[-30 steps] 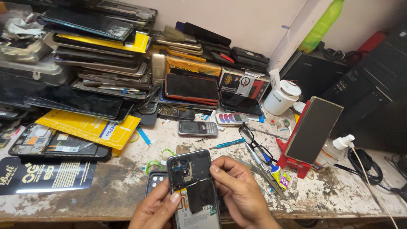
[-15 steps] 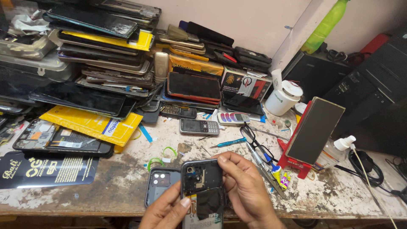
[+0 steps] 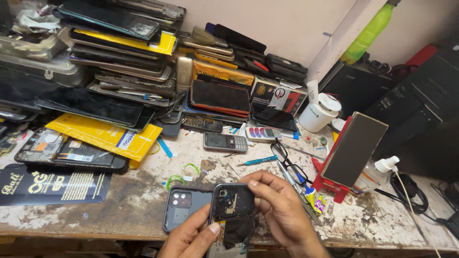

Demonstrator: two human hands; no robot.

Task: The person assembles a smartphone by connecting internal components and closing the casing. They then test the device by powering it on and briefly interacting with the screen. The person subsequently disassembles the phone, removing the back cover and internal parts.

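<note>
My two hands hold an opened phone (image 3: 233, 210) over the front edge of the worn bench (image 3: 382, 224); its back is off and dark inner parts show. My left hand (image 3: 189, 236) supports it from below with the thumb on its lower left side. My right hand (image 3: 279, 210) grips its upper right edge, fingers curled over the top. A grey phone back cover (image 3: 181, 206) with a camera cutout lies on the bench just left of the phone.
Stacks of phones, screens and yellow boxes (image 3: 110, 136) fill the back left. A small keypad phone (image 3: 224, 141), eyeglasses (image 3: 287, 162), a blue screwdriver (image 3: 260, 160), a phone propped on a red stand (image 3: 356, 150), a white jar (image 3: 319, 112) and a nozzle bottle (image 3: 377, 172) surround my hands.
The view has shifted slightly. My hands have turned the opened phone a little and the grey back cover now lies fully in view to its left.
</note>
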